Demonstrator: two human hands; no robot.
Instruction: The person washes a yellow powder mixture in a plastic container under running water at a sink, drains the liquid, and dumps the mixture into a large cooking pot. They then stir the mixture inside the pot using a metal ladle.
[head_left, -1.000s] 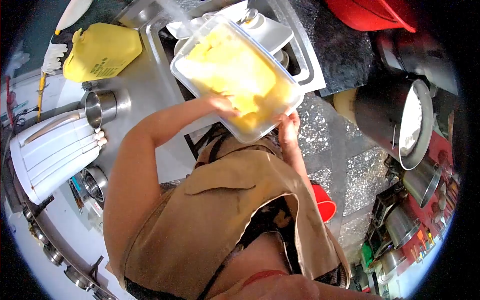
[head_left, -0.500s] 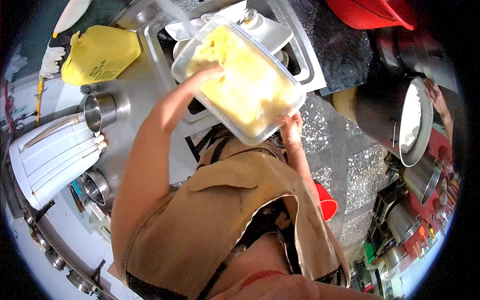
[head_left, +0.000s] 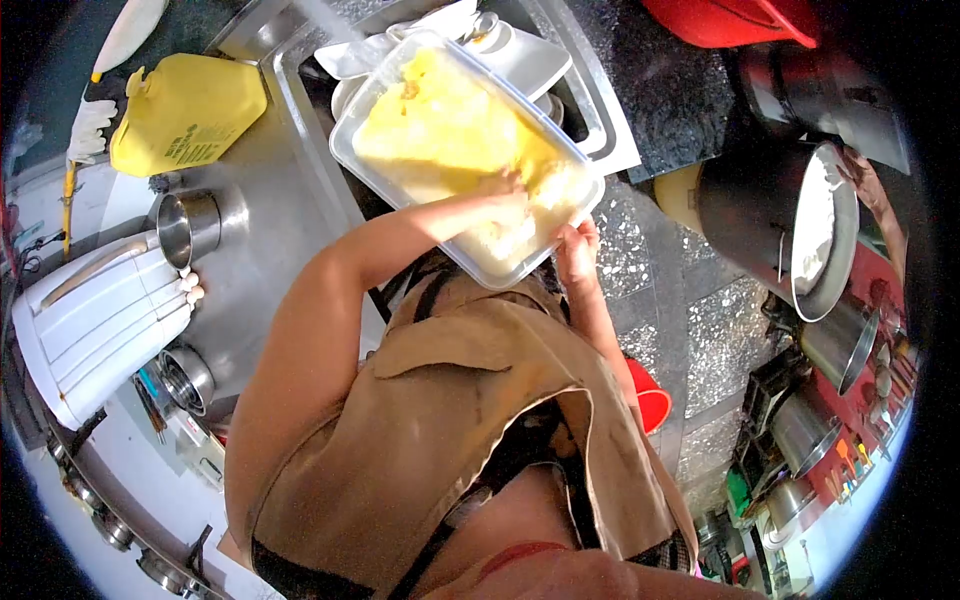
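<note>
A clear rectangular plastic tub with yellow contents is tilted over the sink, in front of my body. My right hand grips the tub's near right corner. My left hand is inside the tub, in the yellow and pale material near its right end; its fingers are partly hidden and blurred. White dishes and a spoon lie in the sink behind the tub. Water streams down at the tub's far left side.
On the steel counter at left stand a yellow jug, a metal pot and a white ribbed container. A red bucket is on the floor. A large pot stands right, beside another person's hand.
My left hand has moved from the tub's left-middle part to its right end. My right hand keeps its hold. At right, the other person's hand has come into view since the earliest frame.
</note>
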